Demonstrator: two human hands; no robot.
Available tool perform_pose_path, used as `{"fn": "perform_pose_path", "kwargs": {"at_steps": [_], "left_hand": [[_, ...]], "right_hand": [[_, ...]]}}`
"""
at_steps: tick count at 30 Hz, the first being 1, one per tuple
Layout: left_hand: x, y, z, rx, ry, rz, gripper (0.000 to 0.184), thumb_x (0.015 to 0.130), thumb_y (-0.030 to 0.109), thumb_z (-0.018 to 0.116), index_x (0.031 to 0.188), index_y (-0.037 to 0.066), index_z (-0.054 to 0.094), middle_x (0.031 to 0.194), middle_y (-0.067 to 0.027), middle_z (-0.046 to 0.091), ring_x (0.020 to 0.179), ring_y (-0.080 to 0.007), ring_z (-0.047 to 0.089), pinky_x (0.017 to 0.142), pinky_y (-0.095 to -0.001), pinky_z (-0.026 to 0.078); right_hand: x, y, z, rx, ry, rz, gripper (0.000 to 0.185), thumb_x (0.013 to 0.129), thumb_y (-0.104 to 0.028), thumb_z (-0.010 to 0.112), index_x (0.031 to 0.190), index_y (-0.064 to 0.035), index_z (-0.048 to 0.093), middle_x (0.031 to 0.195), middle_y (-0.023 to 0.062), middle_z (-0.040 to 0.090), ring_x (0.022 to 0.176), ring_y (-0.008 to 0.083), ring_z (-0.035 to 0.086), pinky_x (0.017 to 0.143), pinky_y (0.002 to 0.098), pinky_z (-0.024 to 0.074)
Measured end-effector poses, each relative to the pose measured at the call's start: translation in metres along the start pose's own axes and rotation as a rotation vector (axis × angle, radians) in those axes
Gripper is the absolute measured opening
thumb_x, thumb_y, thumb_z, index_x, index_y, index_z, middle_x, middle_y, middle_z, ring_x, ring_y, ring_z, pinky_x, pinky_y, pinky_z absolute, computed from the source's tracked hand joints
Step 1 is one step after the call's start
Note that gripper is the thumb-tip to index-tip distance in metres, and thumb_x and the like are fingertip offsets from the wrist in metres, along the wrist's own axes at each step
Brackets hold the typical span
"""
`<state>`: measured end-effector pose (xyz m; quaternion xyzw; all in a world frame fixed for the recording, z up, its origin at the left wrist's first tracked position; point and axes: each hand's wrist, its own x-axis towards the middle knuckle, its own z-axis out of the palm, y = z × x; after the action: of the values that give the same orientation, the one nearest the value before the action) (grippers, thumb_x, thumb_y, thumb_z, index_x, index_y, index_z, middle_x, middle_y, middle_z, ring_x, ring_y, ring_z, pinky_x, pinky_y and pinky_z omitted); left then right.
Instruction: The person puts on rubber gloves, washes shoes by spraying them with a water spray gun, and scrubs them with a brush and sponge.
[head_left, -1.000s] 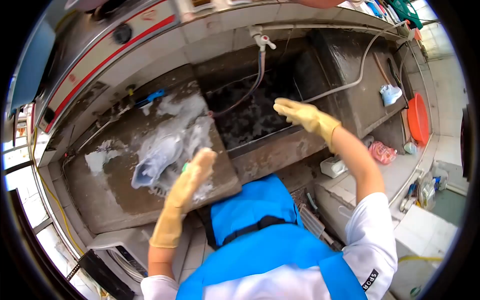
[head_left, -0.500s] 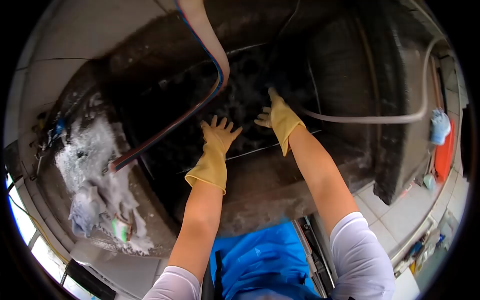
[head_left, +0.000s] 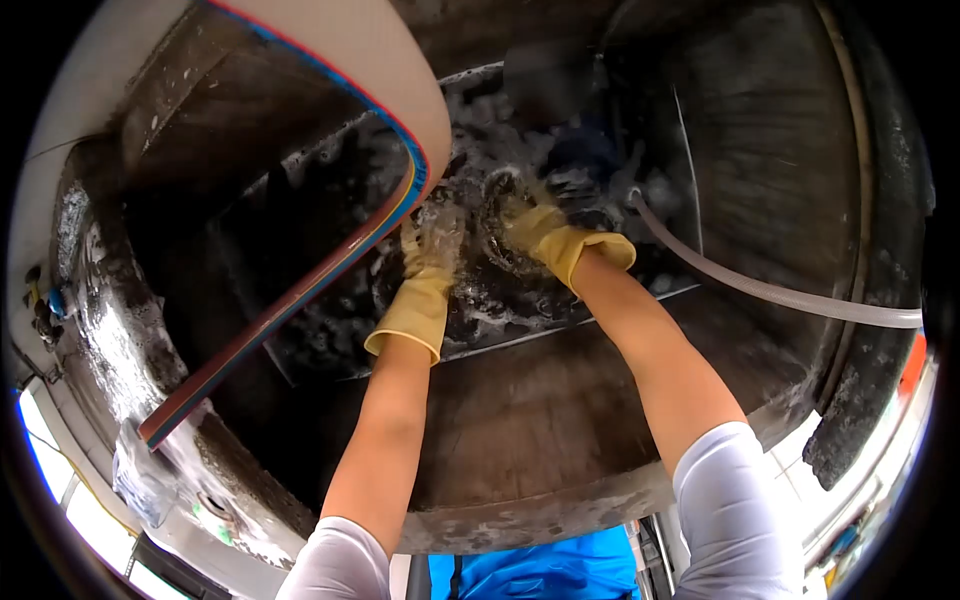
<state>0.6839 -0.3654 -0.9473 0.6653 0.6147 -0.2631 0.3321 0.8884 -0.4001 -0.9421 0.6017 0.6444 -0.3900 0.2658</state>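
Note:
Both my hands wear yellow rubber gloves and are partly sunk in dark, foamy water (head_left: 320,330) in a deep stone-like tub (head_left: 540,415). My left hand (head_left: 430,260) points down into the splashing water, its fingers blurred under the surface. To its right, my right hand (head_left: 545,232) dips in beside a churned, bubbling patch. The water hides whether either hand grips anything. A dark blue thing (head_left: 585,150) shows faintly in the water beyond my right hand.
A pale hose (head_left: 760,287) runs over the tub's right side into the water. A strip with a red, blue and yellow edge (head_left: 290,310) crosses close to the camera. White suds (head_left: 115,315) and a wet whitish cloth (head_left: 140,480) lie on the left ledge.
Both gloved hands, spread above the tub before, have gone down into the water, which now splashes around them. The view has moved nearer the tub, and the striped strip has swung.

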Motion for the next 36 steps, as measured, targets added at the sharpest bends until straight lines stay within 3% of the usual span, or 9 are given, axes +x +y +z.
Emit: {"fn": "perform_pose_path", "kwargs": {"at_steps": [5,12,18,20,24,26,28,30,36], "left_hand": [[0.043,-0.042,0.058,0.466,-0.16,0.239,0.056,0.105,0.046,0.042,0.156,0.022,0.043,0.157,-0.0081,0.048,0.147,-0.0308,0.04,0.121,-0.0516,0.029],[0.023,-0.03,0.039,0.568,-0.453,0.295,0.065,0.105,0.046,0.04,0.162,0.017,0.031,0.164,-0.0127,0.036,0.151,-0.0333,0.034,0.124,-0.0623,0.018],[0.119,-0.17,0.183,0.42,-0.234,0.071,0.065,0.107,0.052,0.032,0.164,0.019,0.028,0.171,-0.0058,0.02,0.154,-0.031,0.028,0.124,-0.0561,0.021],[-0.006,-0.03,0.027,1.469,-0.796,0.523,0.054,0.103,0.036,0.053,0.156,0.023,0.046,0.161,-0.0026,0.044,0.15,-0.0281,0.038,0.121,-0.0583,0.029],[-0.07,-0.036,-0.036,0.677,0.295,0.31,0.055,0.103,0.042,0.055,0.153,0.02,0.049,0.156,-0.0098,0.05,0.148,-0.0296,0.041,0.12,-0.045,0.032],[-0.085,-0.028,-0.084,-0.532,-0.353,-0.06,0.055,0.106,0.038,0.049,0.157,0.018,0.042,0.161,-0.0096,0.042,0.15,-0.03,0.038,0.121,-0.0425,0.03],[-0.157,0.009,-0.14,-0.576,-0.065,-0.047,0.054,0.107,0.036,0.049,0.155,0.013,0.043,0.159,-0.0092,0.044,0.147,-0.0258,0.041,0.12,-0.037,0.031],[-0.203,0.016,-0.16,-1.174,-0.186,0.161,0.056,0.106,0.038,0.053,0.153,0.009,0.045,0.16,-0.0089,0.042,0.147,-0.0245,0.04,0.119,-0.0416,0.034],[-0.382,0.07,-0.254,-1.258,-0.192,0.499,0.054,0.104,0.033,0.062,0.146,0.001,0.052,0.15,-0.0123,0.051,0.136,-0.0256,0.052,0.115,-0.0382,0.04]], "right_hand": [[0.016,-0.012,0.002,0.349,0.038,0.462,0.078,0.099,-0.063,0.043,0.161,-0.0175,0.032,0.167,0.015,0.028,0.149,0.0323,0.036,0.123,0.0481,0.0308],[-0.043,-0.008,-0.035,-0.511,-0.036,-0.05,0.046,0.103,-0.021,0.048,0.148,-0.0088,0.053,0.147,0.0251,0.054,0.133,0.0374,0.057,0.113,0.048,0.043],[-0.011,0.029,0.057,0.03,0.202,-0.111,0.037,0.101,-0.018,0.055,0.135,-0.0093,0.066,0.135,0.0152,0.067,0.122,0.0297,0.065,0.103,0.0397,0.0524],[-0.026,0.018,0.02,-0.184,0.094,-0.114,0.043,0.102,-0.016,0.049,0.145,-0.0085,0.055,0.147,0.0173,0.056,0.132,0.0316,0.057,0.111,0.0392,0.0452],[-0.073,-0.005,-0.06,0.19,-0.143,0.101,0.05,0.103,-0.019,0.051,0.151,-0.008,0.048,0.157,0.0174,0.044,0.143,0.0319,0.046,0.119,0.0382,0.0364],[-0.11,-0.005,-0.097,0.233,-0.342,0.037,0.054,0.103,-0.024,0.054,0.153,-0.0084,0.045,0.163,0.0166,0.037,0.149,0.0312,0.039,0.122,0.0378,0.0321],[-0.16,0.002,-0.095,0.468,0.25,-0.227,0.052,0.107,-0.02,0.043,0.158,-0.0177,0.039,0.167,0.0144,0.03,0.152,0.0333,0.033,0.125,0.0358,0.0279],[-0.241,-0.026,-0.163,1.834,0.101,0.1,0.067,0.104,-0.045,0.054,0.161,-0.0145,0.033,0.166,0.0162,0.03,0.151,0.0356,0.033,0.123,0.0392,0.0314],[-0.321,-0.039,-0.203,2.857,0.238,0.152,0.079,0.098,-0.042,0.068,0.16,-0.0104,0.032,0.161,0.0237,0.036,0.149,0.0417,0.034,0.118,0.0525,0.0347]]}}
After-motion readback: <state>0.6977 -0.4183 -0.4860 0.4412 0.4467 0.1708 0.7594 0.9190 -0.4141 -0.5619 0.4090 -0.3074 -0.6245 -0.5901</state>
